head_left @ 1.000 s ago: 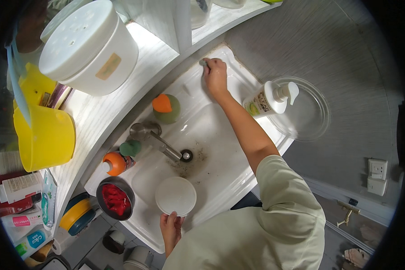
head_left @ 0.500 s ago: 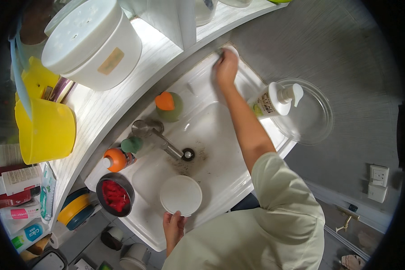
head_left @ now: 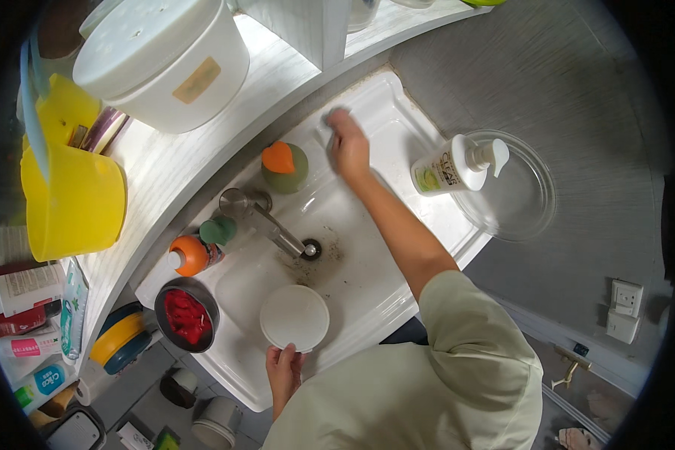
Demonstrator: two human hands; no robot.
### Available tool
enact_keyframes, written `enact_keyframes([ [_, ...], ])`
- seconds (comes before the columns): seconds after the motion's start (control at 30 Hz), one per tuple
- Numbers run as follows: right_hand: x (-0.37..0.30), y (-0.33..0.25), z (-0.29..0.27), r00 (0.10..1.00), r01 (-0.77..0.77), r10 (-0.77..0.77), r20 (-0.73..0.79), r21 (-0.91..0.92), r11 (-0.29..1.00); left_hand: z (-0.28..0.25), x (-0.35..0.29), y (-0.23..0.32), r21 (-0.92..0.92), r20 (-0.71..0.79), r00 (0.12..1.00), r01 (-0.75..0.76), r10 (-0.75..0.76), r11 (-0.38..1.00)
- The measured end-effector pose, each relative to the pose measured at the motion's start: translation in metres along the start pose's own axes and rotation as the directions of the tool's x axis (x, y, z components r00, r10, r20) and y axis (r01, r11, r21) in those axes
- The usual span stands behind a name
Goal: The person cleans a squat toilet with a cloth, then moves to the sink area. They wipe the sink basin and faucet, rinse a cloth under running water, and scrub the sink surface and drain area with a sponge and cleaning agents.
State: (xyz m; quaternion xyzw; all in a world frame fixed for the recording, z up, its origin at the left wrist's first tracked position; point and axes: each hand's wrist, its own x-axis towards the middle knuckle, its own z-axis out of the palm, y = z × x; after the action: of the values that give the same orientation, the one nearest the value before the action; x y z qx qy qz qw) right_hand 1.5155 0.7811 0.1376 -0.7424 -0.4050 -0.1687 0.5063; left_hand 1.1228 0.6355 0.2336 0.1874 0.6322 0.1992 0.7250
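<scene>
My left hand (head_left: 285, 372) pinches the near rim of a round white bowl (head_left: 295, 319) over the front of the white sink (head_left: 386, 304). Farther back, my right hand (head_left: 349, 148) is over the sink's rear ledge, fingers curled and a little blurred. Whatever it may grip is hidden. To its left stands a greenish round container with an orange heart-shaped piece (head_left: 278, 157) on top. The metal faucet (head_left: 277, 232) reaches over the drain, and dark specks lie around the drain.
A white pump bottle (head_left: 450, 169) stands on the right ledge by a clear round lid (head_left: 514, 191). Along the left edge are an orange bottle (head_left: 193, 255), a green object (head_left: 217, 230) and a dark bowl (head_left: 211, 337) of red cloth. A shelf (head_left: 202, 161) curves above, holding a yellow bucket (head_left: 79, 210).
My right hand has come from the sink's far corner toward the left and nearer. The left hand keeps its pinch on the bowl. The view has shifted slightly.
</scene>
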Motion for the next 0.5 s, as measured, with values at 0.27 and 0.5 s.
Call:
enact_keyframes([
  [0.27, 0.025, 0.064, -0.021, 0.964, -0.172, 0.076, -0.256, -0.379, 0.909, 0.005, -0.008, 0.001, -0.040, 0.014, 1.000, -0.011, 0.012, 0.999],
  [0.5, -0.043, 0.001, -0.028, 0.980, -0.119, 0.130, 0.153, -0.075, 0.990, -0.004, -0.002, -0.005, -0.048, -0.032, 0.999, 0.010, -0.012, 0.999],
])
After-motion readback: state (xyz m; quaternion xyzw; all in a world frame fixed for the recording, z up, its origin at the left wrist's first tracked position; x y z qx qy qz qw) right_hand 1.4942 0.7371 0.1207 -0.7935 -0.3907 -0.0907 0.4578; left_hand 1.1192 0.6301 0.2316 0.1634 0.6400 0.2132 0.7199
